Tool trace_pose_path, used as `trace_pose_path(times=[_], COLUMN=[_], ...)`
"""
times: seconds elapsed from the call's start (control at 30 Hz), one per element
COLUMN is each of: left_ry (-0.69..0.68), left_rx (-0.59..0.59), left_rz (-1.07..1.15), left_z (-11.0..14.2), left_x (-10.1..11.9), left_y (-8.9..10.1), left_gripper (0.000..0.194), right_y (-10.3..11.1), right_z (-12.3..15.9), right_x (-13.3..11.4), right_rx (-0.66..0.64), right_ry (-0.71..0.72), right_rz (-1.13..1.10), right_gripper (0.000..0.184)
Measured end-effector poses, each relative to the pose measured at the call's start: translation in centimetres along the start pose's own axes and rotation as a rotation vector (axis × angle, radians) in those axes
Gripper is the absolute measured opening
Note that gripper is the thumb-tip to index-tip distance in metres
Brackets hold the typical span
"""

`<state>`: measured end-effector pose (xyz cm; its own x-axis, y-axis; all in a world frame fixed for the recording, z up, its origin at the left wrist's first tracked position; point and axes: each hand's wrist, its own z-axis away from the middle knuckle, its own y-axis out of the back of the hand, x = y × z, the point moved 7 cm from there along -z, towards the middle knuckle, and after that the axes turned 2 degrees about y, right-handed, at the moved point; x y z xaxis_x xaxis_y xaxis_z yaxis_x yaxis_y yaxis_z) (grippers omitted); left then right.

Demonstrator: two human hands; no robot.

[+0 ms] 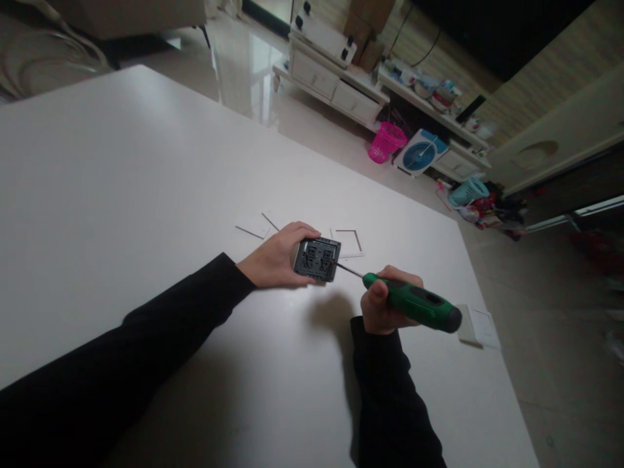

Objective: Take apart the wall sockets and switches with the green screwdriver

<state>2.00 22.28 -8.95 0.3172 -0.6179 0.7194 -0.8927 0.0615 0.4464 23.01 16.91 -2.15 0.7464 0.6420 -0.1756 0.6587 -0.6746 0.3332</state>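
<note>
My left hand (280, 257) is closed around the left side of a dark, square wall socket module (318, 259), thumb along its near edge and fingers along the far one. Its face, with two groups of slots, is turned up. In my right hand (383, 302) is a screwdriver (414, 300) with a green and black handle. The thin shaft points left, and its tip meets the module's right part; whether it sits in a screw or slot is too small to tell. A white square frame (361, 254) lies on the table just behind the module.
The white table (146, 195) spans most of the view. Thin strip-like pieces lie behind my left hand. Flat plates (470, 326) rest by the right edge. Beyond, on the floor, are a pink basket (387, 142), a blue-and-white fan (418, 155) and a white cabinet (314, 71).
</note>
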Motion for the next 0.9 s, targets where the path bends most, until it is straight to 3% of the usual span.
trace_pose_path(times=[0.23, 0.5, 0.9], left_ry=[0.029, 0.035, 0.064], left_rx=[-0.004, 0.001, -0.064], left_rz=[-0.005, -0.008, -0.001], left_z=[-0.1, -0.1, -0.3], left_x=[0.0, 0.0, 0.4], left_y=[0.0, 0.0, -0.2], left_gripper=[0.076, 0.076, 0.069], right_y=[-0.6, -0.6, -0.5], right_z=[0.4, -1.8, -1.4], right_x=[0.2, -2.3, -1.6], right_rx=[-0.04, -0.124, -0.017], right_ry=[-0.007, 0.113, 0.069], right_rz=[0.0, -0.059, -0.125], right_gripper=[0.043, 0.041, 0.031])
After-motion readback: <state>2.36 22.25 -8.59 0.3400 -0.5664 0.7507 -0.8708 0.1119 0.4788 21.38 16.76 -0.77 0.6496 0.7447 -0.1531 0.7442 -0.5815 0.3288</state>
